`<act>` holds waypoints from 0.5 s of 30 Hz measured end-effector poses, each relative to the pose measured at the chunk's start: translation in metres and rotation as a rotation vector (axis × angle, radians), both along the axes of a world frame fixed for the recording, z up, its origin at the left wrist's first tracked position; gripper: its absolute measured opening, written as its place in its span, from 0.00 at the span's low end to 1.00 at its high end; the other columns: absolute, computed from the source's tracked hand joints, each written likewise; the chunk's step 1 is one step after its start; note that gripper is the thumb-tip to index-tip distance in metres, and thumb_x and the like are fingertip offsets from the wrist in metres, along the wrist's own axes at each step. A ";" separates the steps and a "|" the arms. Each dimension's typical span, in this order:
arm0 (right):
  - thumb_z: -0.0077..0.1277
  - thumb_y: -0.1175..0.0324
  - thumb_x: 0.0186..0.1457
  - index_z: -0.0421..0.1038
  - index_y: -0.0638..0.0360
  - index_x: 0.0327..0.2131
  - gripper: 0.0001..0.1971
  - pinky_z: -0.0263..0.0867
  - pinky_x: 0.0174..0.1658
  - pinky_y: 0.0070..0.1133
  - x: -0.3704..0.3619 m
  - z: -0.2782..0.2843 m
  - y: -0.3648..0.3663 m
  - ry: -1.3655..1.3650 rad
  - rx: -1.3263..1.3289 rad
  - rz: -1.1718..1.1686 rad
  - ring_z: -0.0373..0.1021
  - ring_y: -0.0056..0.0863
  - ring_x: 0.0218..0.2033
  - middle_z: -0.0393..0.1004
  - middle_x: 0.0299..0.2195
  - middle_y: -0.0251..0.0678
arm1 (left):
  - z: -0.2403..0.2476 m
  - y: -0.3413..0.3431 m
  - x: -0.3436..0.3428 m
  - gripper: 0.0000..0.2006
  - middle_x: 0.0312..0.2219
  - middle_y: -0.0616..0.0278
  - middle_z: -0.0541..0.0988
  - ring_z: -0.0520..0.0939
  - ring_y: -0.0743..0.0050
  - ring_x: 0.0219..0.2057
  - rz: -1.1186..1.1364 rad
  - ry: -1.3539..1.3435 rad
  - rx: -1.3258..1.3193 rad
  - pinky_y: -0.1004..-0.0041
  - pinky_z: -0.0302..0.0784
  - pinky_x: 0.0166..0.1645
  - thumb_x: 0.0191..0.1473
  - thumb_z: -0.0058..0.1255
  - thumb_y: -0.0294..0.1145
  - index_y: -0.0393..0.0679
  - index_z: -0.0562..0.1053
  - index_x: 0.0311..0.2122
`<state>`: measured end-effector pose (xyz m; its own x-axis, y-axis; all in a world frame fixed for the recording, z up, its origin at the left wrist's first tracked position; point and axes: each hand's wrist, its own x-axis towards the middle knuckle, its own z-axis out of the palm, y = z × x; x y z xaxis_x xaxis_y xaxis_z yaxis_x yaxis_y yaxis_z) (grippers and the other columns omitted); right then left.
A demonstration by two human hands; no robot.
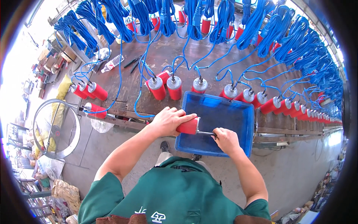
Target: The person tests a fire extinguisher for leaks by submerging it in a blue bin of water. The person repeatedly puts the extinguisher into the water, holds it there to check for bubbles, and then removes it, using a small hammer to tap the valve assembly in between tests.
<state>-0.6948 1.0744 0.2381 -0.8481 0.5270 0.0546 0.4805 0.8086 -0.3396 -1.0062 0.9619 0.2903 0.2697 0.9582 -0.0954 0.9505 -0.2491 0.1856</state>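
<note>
My left hand (169,121) is wrapped over a red cylinder (188,126) with a silvery end cap. It lies on its side at the left edge of a shallow blue tray (223,112), its capped end turned to the right. In my right hand (227,141), the fingers are closed on the handle of a screwdriver (205,133), a thin dark shaft. Its far end meets the capped end of the cylinder, but the exact contact spot is too small to make out. My fingers hide most of the screwdriver's handle.
Red cylinders with blue cables, such as one cylinder (174,87), stand along the brown table (134,93). Coiled blue cables (194,18) hang at the back. A plastic bottle (112,63) and dark hand tools (133,64) lie at left. A round fan (56,128) stands left of the table.
</note>
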 end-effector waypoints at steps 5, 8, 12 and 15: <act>0.69 0.51 0.56 0.78 0.62 0.35 0.21 0.69 0.30 0.26 -0.001 0.018 0.013 -0.184 -0.909 -0.338 0.73 0.24 0.24 0.76 0.24 0.32 | -0.002 -0.003 0.001 0.57 0.49 0.67 0.78 0.81 0.61 0.48 0.022 -0.014 0.010 0.59 0.75 0.56 0.36 0.77 0.44 0.67 0.60 0.74; 0.55 0.52 0.70 0.77 0.63 0.45 0.19 0.61 0.25 0.18 0.001 0.013 0.013 0.025 -1.400 -0.413 0.65 0.16 0.23 0.70 0.25 0.26 | -0.005 -0.004 0.001 0.57 0.49 0.67 0.78 0.81 0.61 0.48 0.002 0.023 0.036 0.59 0.76 0.55 0.36 0.77 0.44 0.68 0.60 0.74; 0.44 0.55 0.77 0.75 0.61 0.56 0.20 0.63 0.26 0.16 0.008 0.013 -0.003 0.370 -1.506 -0.473 0.64 0.18 0.21 0.69 0.25 0.29 | -0.006 -0.003 0.001 0.57 0.50 0.67 0.78 0.81 0.61 0.48 -0.006 0.027 0.042 0.61 0.75 0.54 0.36 0.77 0.44 0.68 0.61 0.74; 0.44 0.57 0.77 0.68 0.62 0.64 0.22 0.66 0.27 0.18 0.016 -0.005 0.000 0.601 -1.671 -0.427 0.67 0.18 0.26 0.70 0.30 0.33 | -0.003 0.000 0.005 0.57 0.50 0.67 0.78 0.81 0.61 0.49 0.005 0.010 0.023 0.60 0.75 0.55 0.36 0.77 0.45 0.67 0.61 0.74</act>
<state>-0.6784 1.0739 0.2332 -0.7223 0.4935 -0.4845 0.0609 -0.6524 -0.7554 -1.0015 0.9619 0.2876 0.2641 0.9615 -0.0762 0.9536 -0.2484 0.1702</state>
